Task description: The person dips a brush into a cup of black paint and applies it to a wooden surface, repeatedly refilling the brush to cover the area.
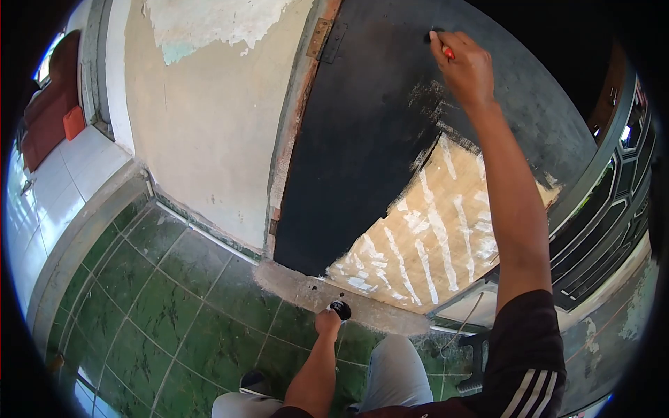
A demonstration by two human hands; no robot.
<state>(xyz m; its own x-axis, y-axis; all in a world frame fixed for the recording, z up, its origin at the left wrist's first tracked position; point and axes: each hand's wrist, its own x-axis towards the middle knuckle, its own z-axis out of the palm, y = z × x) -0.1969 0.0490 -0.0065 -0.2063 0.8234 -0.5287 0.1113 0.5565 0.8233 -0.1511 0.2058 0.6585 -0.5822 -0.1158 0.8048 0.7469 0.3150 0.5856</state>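
My right hand (468,68) is raised at the upper part of a door, its fingers closed around a paintbrush with a red handle (449,53). The dark brush tip lies at the door surface, partly hidden by my fingers. Black paint covers much of the door (348,153); a lower section is bare tan wood (411,244) with white streaks. Low down, near the threshold, my left hand (327,321) grips a small container of black paint (340,310). Its far side shows beyond my fingers.
A hinge (320,38) joins the door to its worn frame on the left. Beside it is a beige wall (209,118) with peeling paint. Green tiles (167,306) cover the floor. Dark panelled woodwork (592,230) stands at right, and a black object (476,362) near my right leg.
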